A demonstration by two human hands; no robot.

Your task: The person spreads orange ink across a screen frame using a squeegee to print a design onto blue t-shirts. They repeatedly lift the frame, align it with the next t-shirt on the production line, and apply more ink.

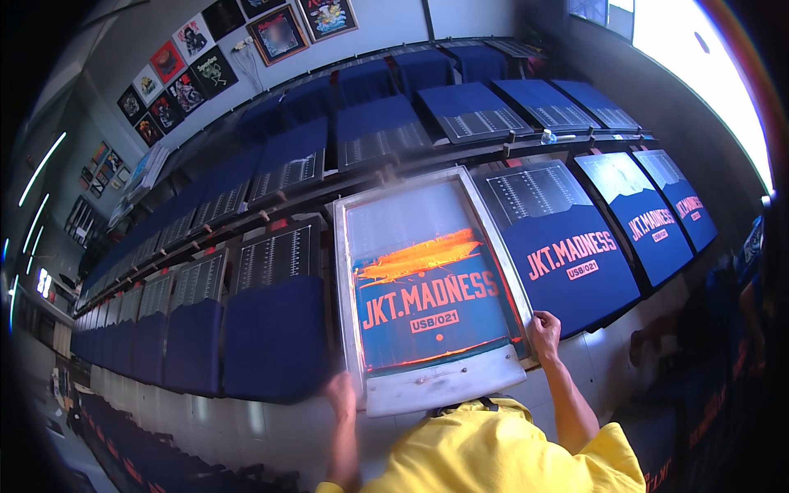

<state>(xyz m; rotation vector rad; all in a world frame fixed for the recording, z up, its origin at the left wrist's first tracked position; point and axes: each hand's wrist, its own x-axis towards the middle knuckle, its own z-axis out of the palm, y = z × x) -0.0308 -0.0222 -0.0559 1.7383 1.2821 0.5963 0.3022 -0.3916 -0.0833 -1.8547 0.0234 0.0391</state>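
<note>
A screen-printing frame with pale metal sides lies over a printing board in the middle of the row. Through its mesh show large orange-pink letters and a small label shape. A thick streak of orange ink runs across the mesh above the lettering. A whitish panel with small bolts spans the near end. My right hand is closed around the right side of the frame. At the near left corner, my left hand grips the frame's edge; it is slightly blurred and its fingers are partly hidden.
To the right, dark blue shirts on boards bear the same orange-pink print. Plain blue shirts cover the boards to the left. A second row of shirt-covered boards stands behind a rail. A small bottle rests there.
</note>
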